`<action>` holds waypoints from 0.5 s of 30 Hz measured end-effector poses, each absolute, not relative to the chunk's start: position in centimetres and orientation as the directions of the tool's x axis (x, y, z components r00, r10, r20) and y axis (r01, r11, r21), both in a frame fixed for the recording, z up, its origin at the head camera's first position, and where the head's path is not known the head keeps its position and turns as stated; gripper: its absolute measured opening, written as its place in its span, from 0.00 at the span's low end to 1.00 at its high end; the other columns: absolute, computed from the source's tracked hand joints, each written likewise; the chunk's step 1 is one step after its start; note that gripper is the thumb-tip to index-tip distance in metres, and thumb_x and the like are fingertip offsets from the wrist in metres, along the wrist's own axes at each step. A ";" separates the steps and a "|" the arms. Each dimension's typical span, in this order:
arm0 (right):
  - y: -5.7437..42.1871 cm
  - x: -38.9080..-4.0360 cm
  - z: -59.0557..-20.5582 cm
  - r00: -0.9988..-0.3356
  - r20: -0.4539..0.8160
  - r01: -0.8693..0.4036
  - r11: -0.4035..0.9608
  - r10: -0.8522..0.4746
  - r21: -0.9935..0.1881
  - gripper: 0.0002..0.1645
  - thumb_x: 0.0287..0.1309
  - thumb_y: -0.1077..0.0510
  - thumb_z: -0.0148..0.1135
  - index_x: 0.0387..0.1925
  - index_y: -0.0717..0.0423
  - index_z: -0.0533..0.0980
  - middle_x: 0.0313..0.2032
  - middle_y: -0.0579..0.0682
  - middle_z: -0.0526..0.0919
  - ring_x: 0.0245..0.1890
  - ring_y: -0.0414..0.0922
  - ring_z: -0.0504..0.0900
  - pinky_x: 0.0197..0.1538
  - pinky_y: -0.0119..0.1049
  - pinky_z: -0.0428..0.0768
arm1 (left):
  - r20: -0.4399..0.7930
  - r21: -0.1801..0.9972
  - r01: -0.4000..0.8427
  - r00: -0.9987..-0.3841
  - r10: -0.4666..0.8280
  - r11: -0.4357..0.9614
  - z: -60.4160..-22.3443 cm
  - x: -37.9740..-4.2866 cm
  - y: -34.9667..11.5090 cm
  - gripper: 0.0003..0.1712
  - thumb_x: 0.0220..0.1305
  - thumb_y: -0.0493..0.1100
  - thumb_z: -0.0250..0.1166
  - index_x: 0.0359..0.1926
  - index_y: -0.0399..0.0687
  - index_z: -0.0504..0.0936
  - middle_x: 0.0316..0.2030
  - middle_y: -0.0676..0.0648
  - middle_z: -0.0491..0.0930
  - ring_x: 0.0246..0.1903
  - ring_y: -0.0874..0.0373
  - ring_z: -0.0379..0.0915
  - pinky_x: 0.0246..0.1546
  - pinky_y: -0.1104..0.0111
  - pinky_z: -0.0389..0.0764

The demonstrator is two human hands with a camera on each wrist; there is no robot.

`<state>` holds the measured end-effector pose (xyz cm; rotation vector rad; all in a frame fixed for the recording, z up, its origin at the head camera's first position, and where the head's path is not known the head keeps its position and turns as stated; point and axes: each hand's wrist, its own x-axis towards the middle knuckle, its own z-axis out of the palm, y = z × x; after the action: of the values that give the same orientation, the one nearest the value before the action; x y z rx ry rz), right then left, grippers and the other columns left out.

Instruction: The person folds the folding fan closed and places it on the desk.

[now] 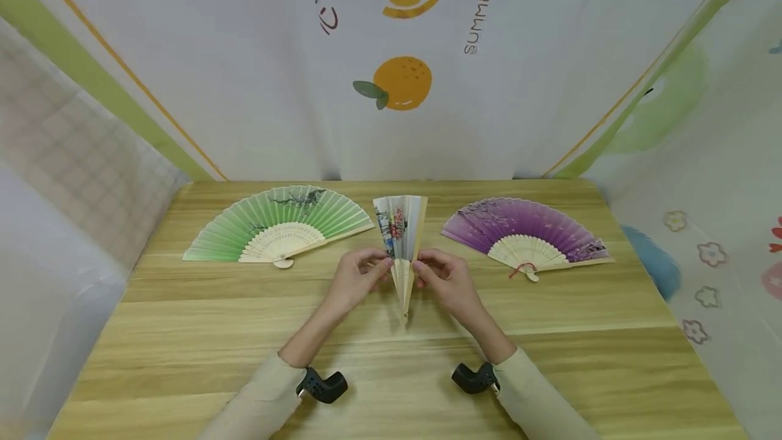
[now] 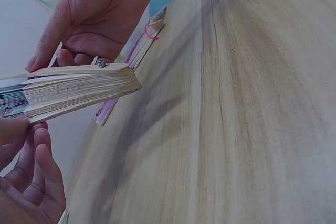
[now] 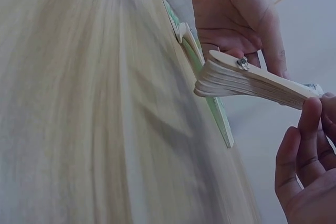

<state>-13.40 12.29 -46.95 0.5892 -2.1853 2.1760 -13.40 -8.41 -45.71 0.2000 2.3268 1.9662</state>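
Half-folded fan held between both hands

The left hand and right hand pinch the fan by its outer ribs, above the pivot.

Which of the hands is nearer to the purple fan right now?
Right. The right hand holds the middle fan, just left of the purple fan; the left hand grips that fan's far side.

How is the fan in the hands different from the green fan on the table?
The middle fan is only partly open, a narrow wedge; the green fan is spread wide. The middle fan is held by the left hand and right hand; the green fan lies flat on the table, untouched. The middle fan has a white leaf with a colourful picture; the green fan has dark branches. Both have pale wooden ribs.
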 end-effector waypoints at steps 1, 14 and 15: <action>12.2 -13.4 -46.9 -0.929 0.260 -0.263 -0.026 -0.263 -0.965 0.09 0.67 0.73 0.60 0.46 0.78 0.78 0.37 0.64 0.83 0.27 0.42 0.80 0.32 0.36 0.84 | 0.014 0.986 0.040 -0.987 0.159 0.163 -45.7 -13.4 -8.5 0.09 0.69 0.33 0.67 0.46 0.30 0.83 0.34 0.42 0.84 0.32 0.38 0.82 0.26 0.54 0.85; 12.6 -13.0 -47.0 -0.930 0.238 -0.246 -0.008 -0.279 -0.969 0.07 0.67 0.74 0.59 0.44 0.78 0.78 0.36 0.65 0.83 0.27 0.47 0.81 0.33 0.39 0.84 | -0.016 0.988 0.018 -0.978 0.210 0.156 -45.5 -13.1 -8.6 0.08 0.71 0.32 0.64 0.47 0.30 0.82 0.37 0.43 0.83 0.32 0.40 0.81 0.27 0.58 0.85; 12.6 -13.0 -47.1 -0.930 0.240 -0.247 -0.009 -0.279 -0.969 0.07 0.67 0.74 0.59 0.44 0.78 0.78 0.36 0.65 0.83 0.27 0.48 0.81 0.33 0.39 0.84 | -0.014 0.988 0.019 -0.977 0.213 0.154 -45.5 -13.1 -8.5 0.08 0.71 0.32 0.64 0.47 0.30 0.82 0.37 0.42 0.83 0.32 0.40 0.81 0.27 0.58 0.85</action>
<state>-13.02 12.61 -47.05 0.5917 -2.2274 2.1697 -13.09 -8.52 -45.54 0.2300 2.2677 1.9378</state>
